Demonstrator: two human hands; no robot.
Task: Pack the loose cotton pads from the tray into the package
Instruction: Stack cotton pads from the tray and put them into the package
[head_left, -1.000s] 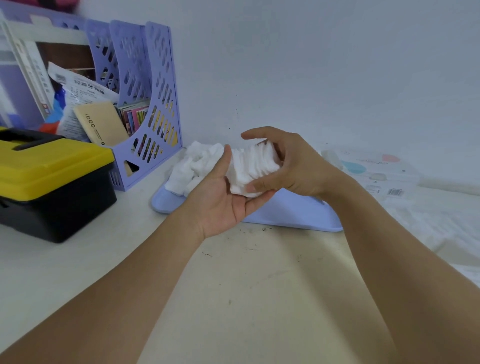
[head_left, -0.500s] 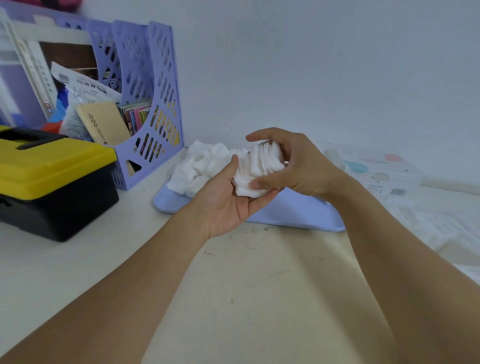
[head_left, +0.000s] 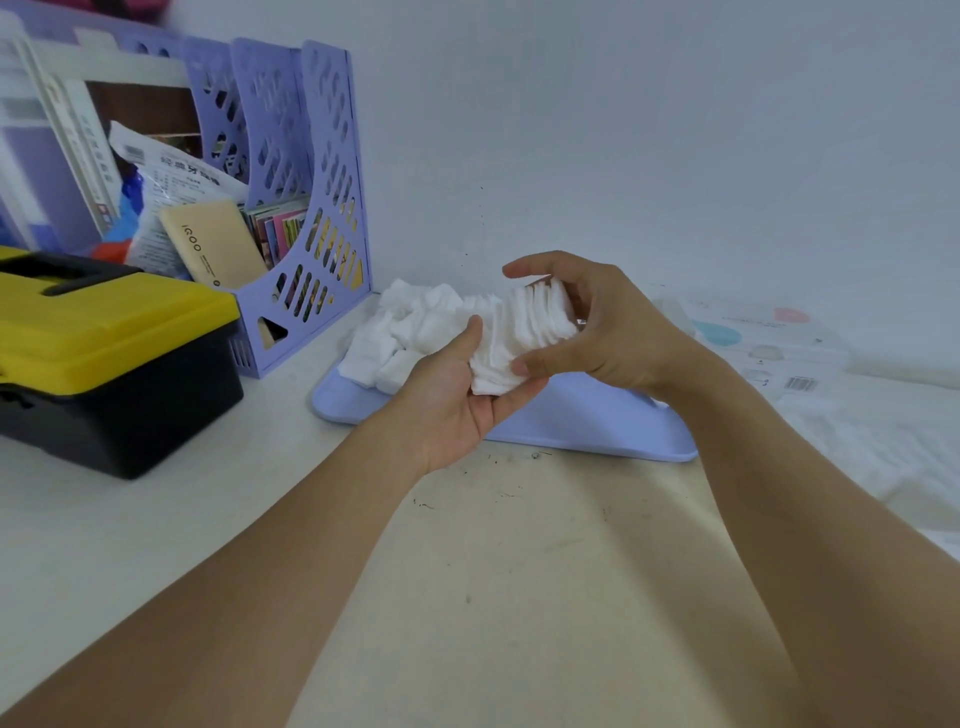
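Cotton pads (head_left: 524, 332) stacked on edge, row running left-right, clamped between left hand (head_left: 457, 395) and right hand (head_left: 597, 332)

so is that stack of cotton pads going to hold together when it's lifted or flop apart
Likely floppy: the stack of cotton pads already fans out between the left hand and right hand. Probably light and easily squashed. Loose pads on the tray lie crumpled.

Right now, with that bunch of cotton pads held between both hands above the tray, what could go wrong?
1. The stack of pads is fanned and uneven between the left hand and right hand; outer pads could slip out and fall onto the speckled table.
2. The package lies beyond the right arm, so carrying a loose stack there may scatter it.
3. The loose pile reaches the tray edge; a brush could knock pads off.
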